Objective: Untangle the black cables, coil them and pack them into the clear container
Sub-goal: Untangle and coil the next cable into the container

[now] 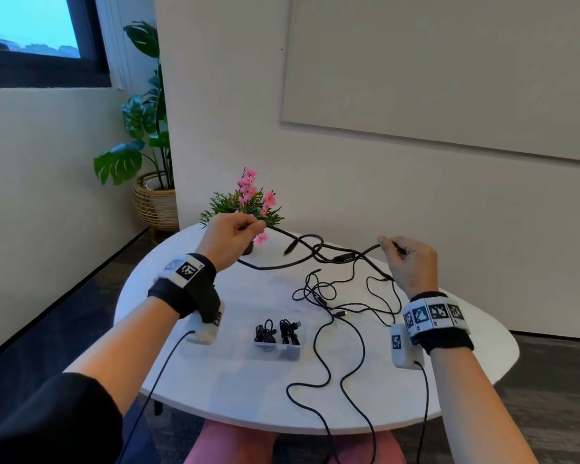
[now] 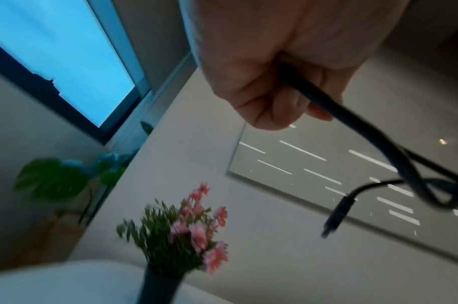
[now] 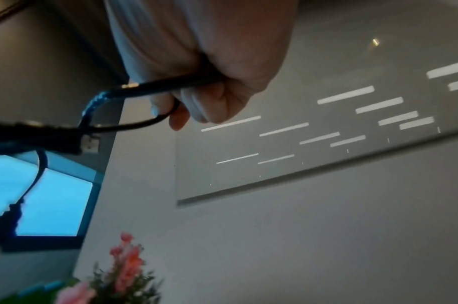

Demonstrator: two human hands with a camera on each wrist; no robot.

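Note:
A thick black cable (image 1: 335, 256) hangs knotted in the air between my two raised hands, over the far side of the white round table (image 1: 235, 390). My left hand (image 1: 235, 234) grips one stretch of it (image 2: 352, 115) beside the flowers; a plug end (image 2: 335, 218) dangles free. My right hand (image 1: 406, 259) holds another stretch (image 3: 170, 84), with a USB plug (image 3: 88, 144) close by. Thinner black cables (image 1: 332, 303) lie tangled on the table and trail over its front edge. The clear container (image 1: 277, 343) at the centre holds two coiled black cables.
A small dark vase of pink flowers (image 1: 253, 202) stands at the table's far edge, right by my left hand. A potted plant in a wicker basket (image 1: 154, 199) sits on the floor at the left. A whiteboard (image 1: 449, 72) hangs on the wall behind.

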